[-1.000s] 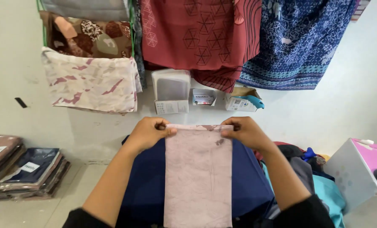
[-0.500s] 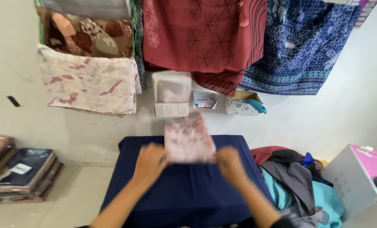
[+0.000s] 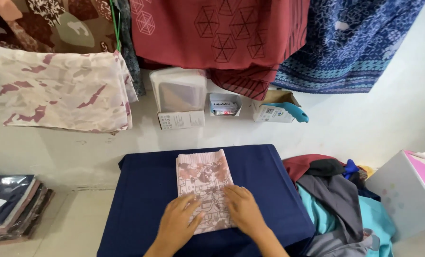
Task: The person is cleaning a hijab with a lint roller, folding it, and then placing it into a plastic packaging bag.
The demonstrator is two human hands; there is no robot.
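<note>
Both hands flat, fingers spread, nothing gripped: left hand (image 3: 178,220) and right hand (image 3: 243,211) press palm-down on the near half of a folded pink patterned cloth (image 3: 204,183). Hands side by side, fingertips pointing away from the person, a strip of cloth showing between them. Cloth lies lengthwise in the middle of a small table under a dark blue cover (image 3: 141,190), far edge near the table's back edge; near edge partly hidden under the hands, so whether its corners line up, cannot tell. Behind the table against the white wall: a clear plastic-wrapped box (image 3: 179,90) standing on a white carton, a small white packet (image 3: 223,104), an open cardboard box (image 3: 275,108) with a teal object sticking out. Hanging above: cream-and-pink patterned fabric (image 3: 55,93) at left, red fabric with geometric line drawings (image 3: 222,33) centre, blue patterned fabric (image 3: 350,43) right. Heap of grey, teal and dark red clothes (image 3: 336,200) just right of the table, white-and-pink box (image 3: 408,190) beyond it. Stack of bagged dark garments (image 3: 10,204) on the floor far left.
</note>
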